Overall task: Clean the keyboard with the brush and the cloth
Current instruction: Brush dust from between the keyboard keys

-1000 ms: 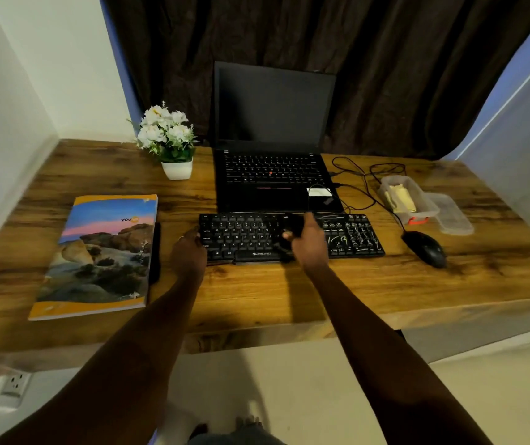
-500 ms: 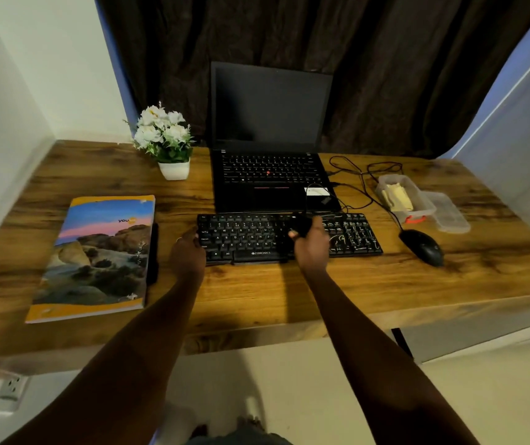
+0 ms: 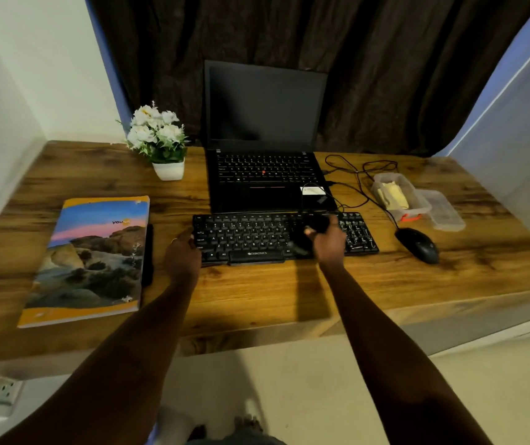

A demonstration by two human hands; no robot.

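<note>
- Now your right hand (image 3: 329, 242) has its fingers curled round a dark blurred tool (image 3: 308, 234) over the keyboard (image 3: 244, 236), centre frame.
- Your left hand (image 3: 183, 258) touches the keyboard's left end; whether its fingers grip it, nobody can tell.
- A yellow cloth (image 3: 393, 195) lies in a clear tub (image 3: 418, 203), right of centre.

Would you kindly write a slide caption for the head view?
Right hand holds a dark brush on the Zebronics keyboard; left hand rests at its left end.
</note>
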